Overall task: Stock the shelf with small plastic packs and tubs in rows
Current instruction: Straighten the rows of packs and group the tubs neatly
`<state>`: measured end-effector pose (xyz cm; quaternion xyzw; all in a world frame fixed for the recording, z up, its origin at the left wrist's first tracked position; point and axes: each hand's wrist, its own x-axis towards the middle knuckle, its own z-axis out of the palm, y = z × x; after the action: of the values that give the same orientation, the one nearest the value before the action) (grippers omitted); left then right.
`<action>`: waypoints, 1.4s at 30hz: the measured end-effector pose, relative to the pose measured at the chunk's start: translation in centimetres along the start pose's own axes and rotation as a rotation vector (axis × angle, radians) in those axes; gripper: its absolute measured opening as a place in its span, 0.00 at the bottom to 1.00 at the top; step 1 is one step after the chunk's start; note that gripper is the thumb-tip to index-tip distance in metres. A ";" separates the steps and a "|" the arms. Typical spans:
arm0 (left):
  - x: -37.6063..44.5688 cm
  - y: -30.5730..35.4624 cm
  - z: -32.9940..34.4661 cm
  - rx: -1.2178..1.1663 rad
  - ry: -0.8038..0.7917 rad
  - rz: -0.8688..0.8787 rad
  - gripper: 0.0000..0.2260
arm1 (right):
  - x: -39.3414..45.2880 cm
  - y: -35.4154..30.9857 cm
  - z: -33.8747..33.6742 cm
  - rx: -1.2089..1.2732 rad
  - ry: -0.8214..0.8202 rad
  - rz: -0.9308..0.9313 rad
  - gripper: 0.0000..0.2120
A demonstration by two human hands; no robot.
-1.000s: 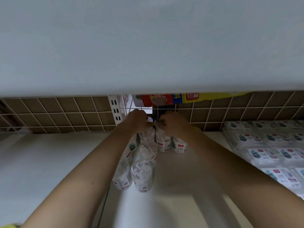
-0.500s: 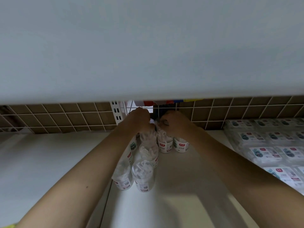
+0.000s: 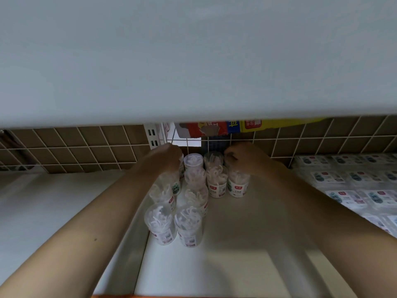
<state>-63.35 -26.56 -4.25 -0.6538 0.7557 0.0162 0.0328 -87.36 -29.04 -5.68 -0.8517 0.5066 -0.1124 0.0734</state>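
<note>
Roughly ten small clear plastic tubs with white sticks inside (image 3: 189, 229) already stand in short rows at frame centre on the white shelf (image 3: 236, 265), two rows reaching furthest forward. Flat clear plastic packs with printed labels (image 3: 348, 196) fill the right side. Left hand (image 3: 165, 158) curls over a rear tub at the brown wire-grid back panel (image 3: 75, 147); right hand (image 3: 247, 158) curled at another rear tub, grip unclear. Shelf front and left look unstocked, so I'd judge it partway.

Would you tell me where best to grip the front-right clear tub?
Probably round the upper wall of the front-right tub, from above and the open right side: it stands upright, another tub crowds its left, and the shelf to its right is bare.
</note>
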 end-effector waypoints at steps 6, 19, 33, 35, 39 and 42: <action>0.1 0.4 0.3 0.031 0.033 0.002 0.12 | -0.1 -0.2 0.3 -0.004 0.025 0.002 0.11; -0.7 1.2 -0.2 -0.024 0.079 -0.069 0.11 | -0.6 -0.4 0.4 0.005 0.037 0.014 0.12; -1.5 1.1 -0.3 -0.127 0.081 -0.077 0.06 | -0.9 -0.3 0.5 0.022 0.024 0.010 0.11; -1.8 1.1 -0.2 -0.174 0.107 -0.077 0.07 | -1.1 -0.4 0.5 0.033 0.019 0.015 0.12; -2.3 1.1 -0.1 -0.223 0.134 -0.088 0.11 | -2.1 -0.5 0.3 0.018 0.036 -0.026 0.12; -2.7 1.6 -0.3 -0.186 0.176 -0.016 0.14 | -3.0 -0.6 0.2 -0.028 0.096 -0.072 0.11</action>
<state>-64.52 -23.69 -3.78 -0.6591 0.7456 0.0283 -0.0942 -88.19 -26.09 -6.05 -0.8639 0.4800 -0.1488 0.0330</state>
